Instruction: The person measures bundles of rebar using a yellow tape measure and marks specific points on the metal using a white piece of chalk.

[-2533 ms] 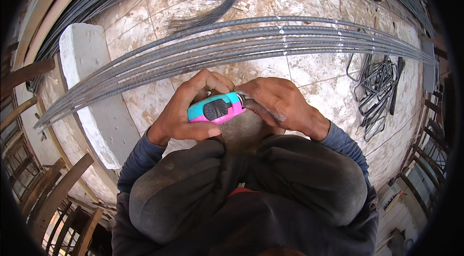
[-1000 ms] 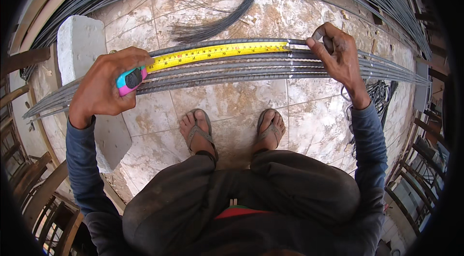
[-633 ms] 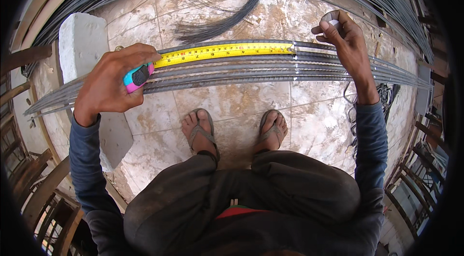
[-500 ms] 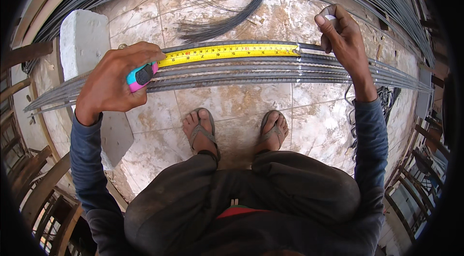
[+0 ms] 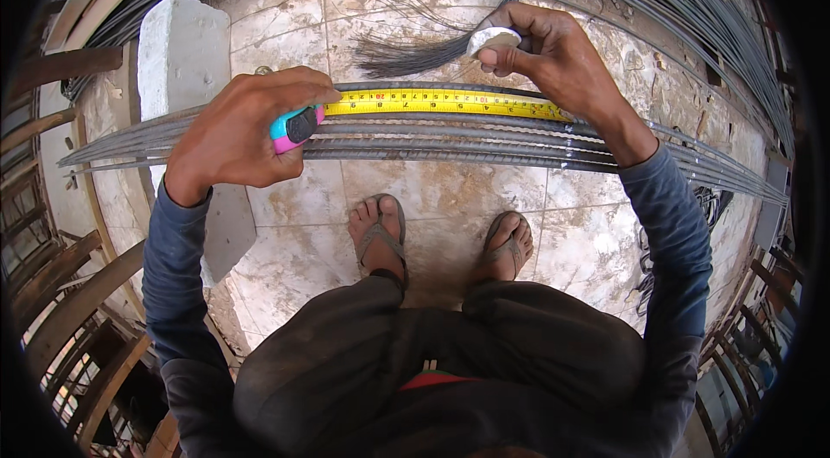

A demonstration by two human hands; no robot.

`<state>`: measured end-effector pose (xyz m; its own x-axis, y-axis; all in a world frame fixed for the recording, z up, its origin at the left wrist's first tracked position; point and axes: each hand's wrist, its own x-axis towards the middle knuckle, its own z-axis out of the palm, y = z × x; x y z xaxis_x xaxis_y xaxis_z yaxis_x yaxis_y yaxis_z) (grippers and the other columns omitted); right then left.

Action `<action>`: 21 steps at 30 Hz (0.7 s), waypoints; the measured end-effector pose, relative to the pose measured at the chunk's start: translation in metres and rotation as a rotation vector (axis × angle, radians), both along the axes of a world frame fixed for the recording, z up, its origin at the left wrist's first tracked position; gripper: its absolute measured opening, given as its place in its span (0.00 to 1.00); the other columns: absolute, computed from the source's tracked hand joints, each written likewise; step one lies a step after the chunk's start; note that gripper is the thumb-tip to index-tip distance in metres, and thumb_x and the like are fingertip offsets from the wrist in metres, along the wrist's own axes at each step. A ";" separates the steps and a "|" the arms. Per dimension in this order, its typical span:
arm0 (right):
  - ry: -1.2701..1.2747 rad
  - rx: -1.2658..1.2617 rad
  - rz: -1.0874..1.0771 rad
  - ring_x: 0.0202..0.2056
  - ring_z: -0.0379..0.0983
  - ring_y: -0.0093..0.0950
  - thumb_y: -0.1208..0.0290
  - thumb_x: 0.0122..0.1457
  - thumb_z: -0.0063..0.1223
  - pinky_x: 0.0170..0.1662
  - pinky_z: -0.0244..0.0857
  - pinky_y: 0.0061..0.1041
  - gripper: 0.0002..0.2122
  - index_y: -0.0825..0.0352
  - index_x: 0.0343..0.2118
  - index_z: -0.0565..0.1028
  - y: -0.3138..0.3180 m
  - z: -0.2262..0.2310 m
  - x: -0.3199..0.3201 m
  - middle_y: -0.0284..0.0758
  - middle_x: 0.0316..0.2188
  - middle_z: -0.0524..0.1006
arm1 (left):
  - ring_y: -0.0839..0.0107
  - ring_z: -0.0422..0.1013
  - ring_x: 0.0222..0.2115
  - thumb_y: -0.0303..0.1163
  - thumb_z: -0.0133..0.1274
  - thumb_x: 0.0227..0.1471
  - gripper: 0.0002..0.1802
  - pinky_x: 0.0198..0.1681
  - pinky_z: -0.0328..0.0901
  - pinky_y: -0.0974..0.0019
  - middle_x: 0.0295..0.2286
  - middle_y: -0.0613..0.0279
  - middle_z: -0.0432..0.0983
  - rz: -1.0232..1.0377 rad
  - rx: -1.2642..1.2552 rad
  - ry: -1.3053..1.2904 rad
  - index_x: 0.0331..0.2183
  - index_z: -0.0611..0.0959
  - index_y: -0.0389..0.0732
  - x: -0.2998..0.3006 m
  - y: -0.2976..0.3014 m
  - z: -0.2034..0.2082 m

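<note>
My left hand [image 5: 238, 129] is closed round a teal, pink and black tape measure [image 5: 298, 125]. Its yellow blade [image 5: 441, 102] is pulled out to the right along a bundle of ribbed steel bars [image 5: 450, 147]. Between the thumb and fingers of my right hand [image 5: 553, 56] is a flat white chalk-like piece [image 5: 494, 38], raised above the bars. My right hand and wrist cover part of the bars near the blade's far end. White marks [image 5: 568, 151] cross the bars beside that wrist.
A white block [image 5: 181, 60] stands at the left, by the bars. Beyond them a bunch of thin dark wire [image 5: 415, 56] lies on the tiled floor. Long steel rods [image 5: 640, 4] run along the far side. My sandalled feet [image 5: 378, 237] are just this side of the bars.
My right hand has swung left with the white piece, from beyond the blade's end to above the blade. My left hand still holds the tape measure. The whole view has shifted slightly.
</note>
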<state>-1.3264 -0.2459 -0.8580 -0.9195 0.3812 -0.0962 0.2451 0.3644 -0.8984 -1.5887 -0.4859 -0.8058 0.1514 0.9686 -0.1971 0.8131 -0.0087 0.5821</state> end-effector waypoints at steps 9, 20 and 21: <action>-0.069 -0.014 0.063 0.26 0.70 0.21 0.66 0.58 0.65 0.30 0.64 0.26 0.11 0.70 0.35 0.80 -0.015 -0.009 -0.020 0.35 0.23 0.77 | 0.44 0.76 0.47 0.26 0.55 0.24 0.39 0.56 0.69 0.53 0.47 0.43 0.78 0.002 -0.032 0.012 0.48 0.82 0.34 0.000 -0.002 0.000; -0.016 0.044 0.105 0.32 0.81 0.32 0.67 0.59 0.62 0.36 0.74 0.30 0.12 0.68 0.42 0.80 -0.028 -0.009 -0.030 0.42 0.33 0.83 | 0.44 0.76 0.45 0.26 0.55 0.24 0.39 0.56 0.70 0.53 0.46 0.43 0.78 -0.007 -0.036 0.019 0.48 0.82 0.34 -0.002 -0.002 -0.003; -0.030 0.069 0.113 0.32 0.81 0.33 0.67 0.59 0.62 0.36 0.74 0.30 0.12 0.68 0.43 0.81 -0.027 -0.009 -0.031 0.42 0.33 0.83 | 0.44 0.76 0.45 0.26 0.55 0.24 0.39 0.56 0.70 0.53 0.46 0.43 0.78 -0.005 -0.037 0.019 0.48 0.82 0.34 -0.002 -0.002 -0.003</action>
<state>-1.3571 -0.2733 -0.8672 -0.9540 0.2823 -0.1008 0.2250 0.4521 -0.8631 -1.5904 -0.4882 -0.8091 0.1519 0.9599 -0.2356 0.8239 0.0087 0.5666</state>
